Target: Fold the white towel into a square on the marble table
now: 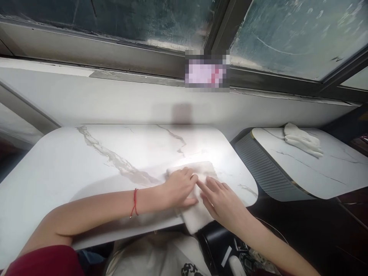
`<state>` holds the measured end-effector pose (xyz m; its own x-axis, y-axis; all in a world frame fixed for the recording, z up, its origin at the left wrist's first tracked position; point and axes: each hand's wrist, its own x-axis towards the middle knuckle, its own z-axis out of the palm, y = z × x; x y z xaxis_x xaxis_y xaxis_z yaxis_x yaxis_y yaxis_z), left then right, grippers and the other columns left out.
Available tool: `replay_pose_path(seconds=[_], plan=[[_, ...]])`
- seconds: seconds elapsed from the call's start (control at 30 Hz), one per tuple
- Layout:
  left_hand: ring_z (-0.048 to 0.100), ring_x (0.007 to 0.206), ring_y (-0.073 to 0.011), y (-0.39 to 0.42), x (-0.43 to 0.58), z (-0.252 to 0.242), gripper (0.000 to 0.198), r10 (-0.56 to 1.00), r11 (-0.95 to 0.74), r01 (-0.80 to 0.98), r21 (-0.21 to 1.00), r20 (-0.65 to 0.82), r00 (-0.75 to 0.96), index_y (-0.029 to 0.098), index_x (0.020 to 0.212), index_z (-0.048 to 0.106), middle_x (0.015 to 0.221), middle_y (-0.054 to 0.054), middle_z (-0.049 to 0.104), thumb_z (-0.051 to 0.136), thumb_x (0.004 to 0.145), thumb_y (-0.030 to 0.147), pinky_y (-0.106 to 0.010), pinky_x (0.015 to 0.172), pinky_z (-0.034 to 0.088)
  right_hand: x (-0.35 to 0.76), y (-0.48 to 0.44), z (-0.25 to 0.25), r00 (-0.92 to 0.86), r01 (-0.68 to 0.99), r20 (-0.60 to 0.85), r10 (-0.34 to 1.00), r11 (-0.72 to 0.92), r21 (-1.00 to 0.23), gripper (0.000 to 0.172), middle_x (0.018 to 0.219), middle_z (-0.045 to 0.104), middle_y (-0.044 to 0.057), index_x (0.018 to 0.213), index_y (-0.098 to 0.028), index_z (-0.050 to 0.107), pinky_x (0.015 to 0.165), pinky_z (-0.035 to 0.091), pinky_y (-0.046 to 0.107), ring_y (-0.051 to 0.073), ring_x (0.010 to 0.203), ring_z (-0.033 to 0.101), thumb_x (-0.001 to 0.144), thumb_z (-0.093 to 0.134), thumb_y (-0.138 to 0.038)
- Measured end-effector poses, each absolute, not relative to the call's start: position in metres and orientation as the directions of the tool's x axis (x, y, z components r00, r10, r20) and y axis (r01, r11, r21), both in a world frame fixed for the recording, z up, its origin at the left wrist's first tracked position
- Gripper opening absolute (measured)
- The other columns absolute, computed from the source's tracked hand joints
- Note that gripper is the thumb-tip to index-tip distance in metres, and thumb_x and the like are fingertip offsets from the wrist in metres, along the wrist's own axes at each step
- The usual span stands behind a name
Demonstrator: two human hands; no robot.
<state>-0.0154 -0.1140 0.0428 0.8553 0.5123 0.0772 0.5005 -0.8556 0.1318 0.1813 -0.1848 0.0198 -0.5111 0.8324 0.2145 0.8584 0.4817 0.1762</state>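
Observation:
A white towel (198,216) lies on the near right part of a white marble table (94,165), one end hanging over the front edge. My left hand (179,188), with a red string at its wrist, rests flat on the towel, fingers stretched out. Beside it my right hand (220,201) also lies flat on the towel, fingers extended toward the left hand. Both hands press on the cloth; neither grips it.
A second marble table (339,172) stands to the right with a crumpled white cloth (301,140) on it. A window sill and dirty window panes run along the back. A dark gap separates the two tables. Dark objects lie below the table edge.

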Motion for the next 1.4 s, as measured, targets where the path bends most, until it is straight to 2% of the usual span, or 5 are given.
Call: replay_pose_path(seconds=[0.13,0.3,0.43,0.9,1.4], plan=[[0.063,0.098,-0.0305,-0.113,-0.014,0.030,0.046,0.580,-0.815,0.575,0.077,0.092,0.809,0.013,0.107,0.064,0.108,-0.017,0.067,0.067,0.089,0.055,-0.042,0.082,0.053,0.186,-0.169,0.007,-0.512,0.856,0.254,0.820,0.463,0.231,0.048,0.131,0.061,0.026,0.147,-0.017,0.055,0.084,0.053,0.041,0.035,0.122,0.059,0.103,0.038,-0.025],[0.049,0.138,-0.0372,-0.069,-0.002,0.001,0.066,0.665,-0.745,0.664,0.066,0.150,0.732,0.009,0.143,0.049,0.148,-0.024,0.054,0.054,0.096,0.055,-0.050,0.112,0.039,0.197,-0.100,-0.002,-0.437,0.887,0.190,0.879,0.386,0.253,0.050,0.136,0.058,0.027,0.152,-0.021,0.052,0.085,0.051,0.039,0.033,0.121,0.059,0.106,0.035,-0.027],[0.031,0.153,-0.0370,-0.016,0.012,-0.013,0.073,0.738,-0.674,0.733,0.093,0.128,0.662,0.003,0.153,0.039,0.164,-0.027,0.033,0.048,0.098,0.051,-0.048,0.124,0.025,0.200,-0.039,-0.001,-0.335,0.920,0.130,0.933,0.294,0.258,0.051,0.140,0.057,0.026,0.155,-0.022,0.048,0.093,0.048,0.041,0.034,0.129,0.054,0.106,0.036,-0.026],[0.032,0.154,-0.0336,0.088,0.036,-0.013,0.073,0.798,-0.602,0.784,0.150,0.145,0.585,0.008,0.155,0.038,0.165,-0.021,0.035,0.046,0.097,0.050,-0.049,0.126,0.023,0.200,0.057,-0.008,-0.217,0.957,0.161,0.963,0.177,0.231,0.058,0.153,0.046,0.030,0.161,-0.017,0.038,0.104,0.038,0.049,0.038,0.139,0.044,0.103,0.033,-0.022],[0.037,0.150,-0.0379,0.028,0.048,-0.005,0.070,0.781,-0.613,0.790,0.022,0.168,0.601,-0.001,0.151,0.043,0.158,-0.028,0.043,0.045,0.099,0.046,-0.049,0.122,0.026,0.203,0.009,-0.001,-0.212,0.959,0.147,0.966,0.177,0.219,0.053,0.140,0.056,0.028,0.155,-0.018,0.048,0.096,0.043,0.043,0.035,0.128,0.052,0.104,0.036,-0.020]])
